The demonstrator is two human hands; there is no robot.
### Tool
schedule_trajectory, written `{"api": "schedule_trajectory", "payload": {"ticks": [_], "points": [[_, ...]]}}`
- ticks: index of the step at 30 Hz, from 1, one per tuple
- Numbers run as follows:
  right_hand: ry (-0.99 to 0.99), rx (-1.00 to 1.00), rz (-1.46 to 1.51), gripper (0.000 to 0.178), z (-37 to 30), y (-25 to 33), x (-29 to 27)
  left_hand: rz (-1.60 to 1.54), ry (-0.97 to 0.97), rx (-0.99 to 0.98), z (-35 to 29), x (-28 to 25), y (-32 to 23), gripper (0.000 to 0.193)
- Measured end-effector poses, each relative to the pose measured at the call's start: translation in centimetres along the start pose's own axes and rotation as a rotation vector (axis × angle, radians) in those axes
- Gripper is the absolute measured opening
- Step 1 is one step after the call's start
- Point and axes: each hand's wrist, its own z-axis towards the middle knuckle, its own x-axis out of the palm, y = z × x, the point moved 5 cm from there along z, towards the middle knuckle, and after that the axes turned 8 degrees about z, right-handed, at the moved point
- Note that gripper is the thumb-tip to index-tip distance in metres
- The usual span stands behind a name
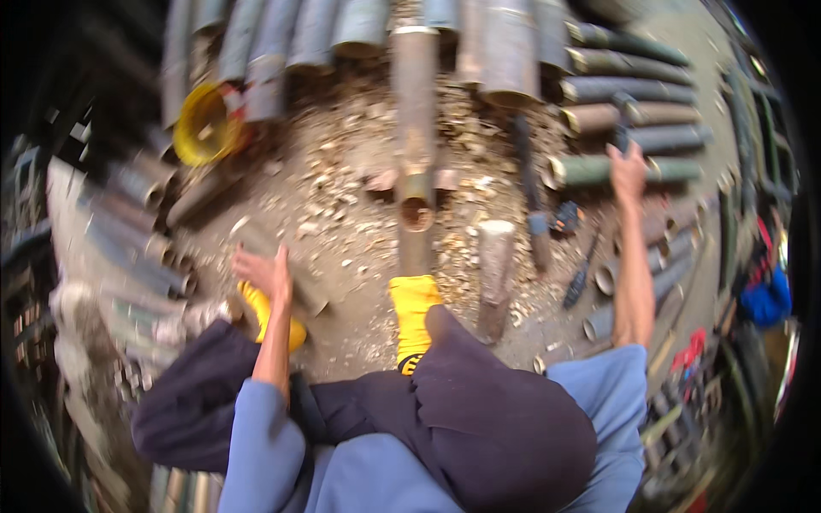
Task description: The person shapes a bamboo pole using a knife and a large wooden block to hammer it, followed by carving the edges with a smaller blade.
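My left hand (pixel 267 272) is low at the left, fingers apart, over or beside a short bamboo tube (pixel 304 286); blur hides whether they touch. Far out to the right, my right hand (pixel 629 171) is closed around a dark tool (pixel 623 124), whose kind I cannot make out, above a green bamboo tube (pixel 581 171). Straight ahead, a long bamboo tube (pixel 416 111) points toward me, its open near end above a yellow-covered foot (pixel 413 312). Right of that foot stands a tapered wooden block (pixel 494 278).
Wood chips (pixel 351 179) litter the ground. Rows of bamboo tubes (pixel 509 60) line the far side, with more stacked at right and left. A yellow bucket (pixel 205 128) lies at the far left. Dark long-handled tools (pixel 534 201) rest right of centre.
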Motion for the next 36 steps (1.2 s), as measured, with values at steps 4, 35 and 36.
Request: {"api": "schedule_trajectory", "payload": {"ticks": [4,35,36], "points": [[-0.163,-0.193,-0.181,0.051,1.3,0.5,1.3,-0.296,0.123,-0.209,4.8,4.0,6.1,0.077],[1.262,0.749,1.747,0.056,-32.7,27.1,5.1,-1.817,1.569,-0.102,-3.8,-2.6,-23.8,0.041],[1.205,0.743,1.696,0.057,-32.3,27.0,5.1,-1.756,1.561,-0.097,-3.7,-2.5,-23.7,0.035]]}}
